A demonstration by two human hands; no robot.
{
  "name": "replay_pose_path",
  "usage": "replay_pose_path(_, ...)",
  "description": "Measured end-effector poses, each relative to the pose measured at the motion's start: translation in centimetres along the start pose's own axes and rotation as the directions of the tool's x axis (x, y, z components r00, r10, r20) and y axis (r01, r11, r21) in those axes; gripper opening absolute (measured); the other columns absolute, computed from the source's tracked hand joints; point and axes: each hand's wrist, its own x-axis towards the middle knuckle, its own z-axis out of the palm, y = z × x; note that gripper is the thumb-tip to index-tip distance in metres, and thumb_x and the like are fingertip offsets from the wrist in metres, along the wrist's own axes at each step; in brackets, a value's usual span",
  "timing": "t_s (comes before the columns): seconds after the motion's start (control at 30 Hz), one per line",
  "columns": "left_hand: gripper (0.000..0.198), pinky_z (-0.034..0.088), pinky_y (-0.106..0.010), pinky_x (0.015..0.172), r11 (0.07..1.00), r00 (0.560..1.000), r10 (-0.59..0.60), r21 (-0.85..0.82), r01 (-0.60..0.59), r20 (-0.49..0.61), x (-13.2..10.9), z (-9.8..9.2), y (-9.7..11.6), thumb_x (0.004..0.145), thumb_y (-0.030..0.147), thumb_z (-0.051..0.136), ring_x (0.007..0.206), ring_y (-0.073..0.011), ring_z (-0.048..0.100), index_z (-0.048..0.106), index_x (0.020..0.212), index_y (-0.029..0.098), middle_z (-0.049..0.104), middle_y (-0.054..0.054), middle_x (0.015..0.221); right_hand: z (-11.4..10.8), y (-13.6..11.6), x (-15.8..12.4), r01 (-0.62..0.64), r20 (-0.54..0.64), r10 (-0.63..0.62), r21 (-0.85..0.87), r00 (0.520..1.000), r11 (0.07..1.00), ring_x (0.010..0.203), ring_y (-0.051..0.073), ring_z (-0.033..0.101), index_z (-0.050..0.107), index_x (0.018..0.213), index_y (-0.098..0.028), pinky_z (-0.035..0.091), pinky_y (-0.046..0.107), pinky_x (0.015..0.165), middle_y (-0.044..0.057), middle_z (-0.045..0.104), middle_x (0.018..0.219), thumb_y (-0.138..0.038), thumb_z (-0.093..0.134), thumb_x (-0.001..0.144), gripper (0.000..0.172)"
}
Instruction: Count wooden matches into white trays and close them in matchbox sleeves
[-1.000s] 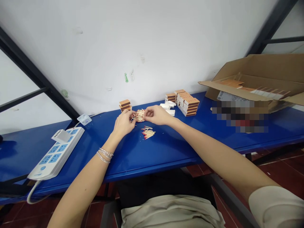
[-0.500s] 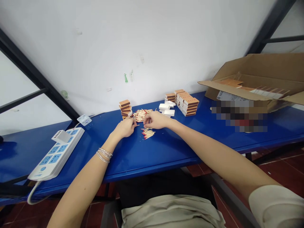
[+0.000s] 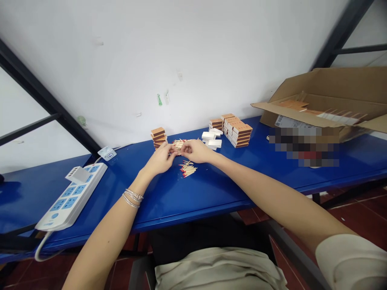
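My left hand [image 3: 159, 159] and my right hand [image 3: 197, 150] meet fingertip to fingertip over a loose heap of matches [image 3: 178, 143] on the blue table [image 3: 211, 189]. Both hands are pinched together at the heap's near edge; what they pinch is too small to name. A smaller bundle of red-tipped matches [image 3: 188, 168] lies just in front of my right hand. A short stack of orange matchboxes [image 3: 159, 136] stands right behind my left hand. White inner trays [image 3: 213, 139] lie beyond my right hand, with a bigger block of stacked orange matchboxes [image 3: 236, 129] behind them.
A white and blue power strip [image 3: 72, 194] lies at the left with its cable over the table edge. An open cardboard carton [image 3: 326, 102] sits at the far right. Black frame bars cross both upper corners. The white wall rises directly behind the table.
Both hands drew back toward me from the match heap, then came forward again and closed together at its near edge. The small bundle has stayed where it was.
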Motion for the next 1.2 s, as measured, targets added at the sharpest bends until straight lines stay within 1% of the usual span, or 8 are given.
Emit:
replay_pose_path(0.07, 0.017, 0.047, -0.032, 0.077, 0.996, 0.997, -0.070, 0.047, 0.072, -0.040, 0.0, -0.9, -0.5, 0.090, 0.027, 0.050, 0.084, -0.0205, 0.061, 0.063, 0.094, 0.017, 0.064, -0.008, 0.094, -0.7, 0.0, 0.0, -0.029, -0.014, 0.029, -0.023, 0.999, 0.999, 0.068, 0.013, 0.062, 0.072, 0.083, -0.015, 0.042, 0.021, 0.062, 0.004, 0.073, 0.078, -0.015, 0.063, 0.077, 0.011)
replay_pose_path(0.13, 0.016, 0.046, -0.032, 0.072, 0.980, 0.987, -0.160, 0.110, 0.163, -0.032, 0.0, -1.8, -0.9, 0.087, 0.030, 0.053, 0.077, -0.0212, 0.062, 0.065, 0.088, 0.019, 0.068, -0.006, 0.085, -1.4, -0.1, -0.1, -0.040, 0.051, 0.042, -0.043, 0.998, 0.998, 0.069, 0.013, 0.063, 0.073, 0.082, -0.015, 0.042, 0.021, 0.062, 0.004, 0.073, 0.078, -0.016, 0.064, 0.077, 0.011)
replay_pose_path(0.3, 0.017, 0.046, -0.032, 0.069, 0.922, 0.937, -0.311, 0.292, 0.256, 0.161, -0.1, -2.6, -0.6, 0.083, 0.034, 0.056, 0.075, -0.0230, 0.065, 0.069, 0.079, 0.022, 0.072, -0.004, 0.079, -2.2, 0.0, -0.3, 0.007, 0.329, 0.027, -0.099, 0.944, 0.995, 0.072, 0.014, 0.066, 0.074, 0.082, -0.014, 0.044, 0.020, 0.062, 0.004, 0.075, 0.080, -0.018, 0.066, 0.076, 0.011)
replay_pose_path(0.53, 0.022, 0.051, -0.037, 0.075, 0.856, 0.890, -0.424, 0.395, 0.334, 0.166, 0.2, -1.3, 0.3, 0.081, 0.038, 0.060, 0.090, -0.0291, 0.067, 0.070, 0.092, 0.023, 0.073, -0.009, 0.098, -0.8, 0.0, -0.2, -0.002, 0.293, 0.038, -0.123, 0.955, 0.992, 0.070, 0.014, 0.065, 0.075, 0.089, -0.012, 0.044, 0.021, 0.062, 0.006, 0.076, 0.083, -0.018, 0.064, 0.079, 0.016)
replay_pose_path(0.83, 0.025, 0.052, -0.043, 0.079, 0.828, 0.853, -0.469, 0.452, 0.332, 0.231, 0.1, -1.0, 0.7, 0.086, 0.025, 0.046, 0.098, -0.0358, 0.066, 0.068, 0.095, 0.016, 0.070, -0.019, 0.104, -0.3, -0.7, -0.7, 0.022, 0.393, -0.034, 0.035, 0.919, 0.999, 0.065, 0.012, 0.062, 0.078, 0.088, -0.015, 0.043, 0.020, 0.061, 0.002, 0.075, 0.076, -0.015, 0.063, 0.077, 0.019)
replay_pose_path(0.97, 0.027, 0.050, -0.043, 0.079, 0.825, 0.839, -0.464, 0.483, 0.293, 0.283, -0.2, -1.7, 0.6, 0.090, 0.027, 0.042, 0.100, -0.0363, 0.065, 0.066, 0.094, 0.015, 0.070, -0.019, 0.102, -0.1, -0.3, -0.5, 0.039, 0.317, -0.051, 0.045, 0.947, 0.998, 0.063, 0.012, 0.062, 0.076, 0.084, -0.013, 0.044, 0.021, 0.062, 0.003, 0.073, 0.072, -0.013, 0.063, 0.077, 0.015)
replay_pose_path(1.03, 0.024, 0.049, -0.039, 0.076, 0.858, 0.864, -0.411, 0.444, 0.259, 0.290, -0.3, -1.9, 0.6, 0.090, 0.025, 0.043, 0.095, -0.0330, 0.066, 0.064, 0.092, 0.015, 0.070, -0.017, 0.098, 0.0, -0.2, -0.3, 0.028, 0.246, -0.032, 0.023, 0.969, 0.999, 0.064, 0.012, 0.062, 0.075, 0.087, -0.013, 0.044, 0.021, 0.064, 0.003, 0.073, 0.073, -0.014, 0.064, 0.078, 0.015)
replay_pose_path(1.2, 0.016, 0.045, -0.027, 0.064, 0.996, 0.942, -0.084, 0.018, 0.083, 0.326, -0.4, -0.6, 0.8, 0.089, 0.026, 0.048, 0.069, -0.0178, 0.062, 0.061, 0.087, 0.017, 0.070, -0.006, 0.081, -0.1, -0.2, -0.2, 0.031, 0.068, -0.026, -0.085, 0.997, 0.996, 0.064, 0.012, 0.059, 0.075, 0.087, -0.015, 0.040, 0.023, 0.062, 0.003, 0.071, 0.072, -0.017, 0.060, 0.082, 0.016)
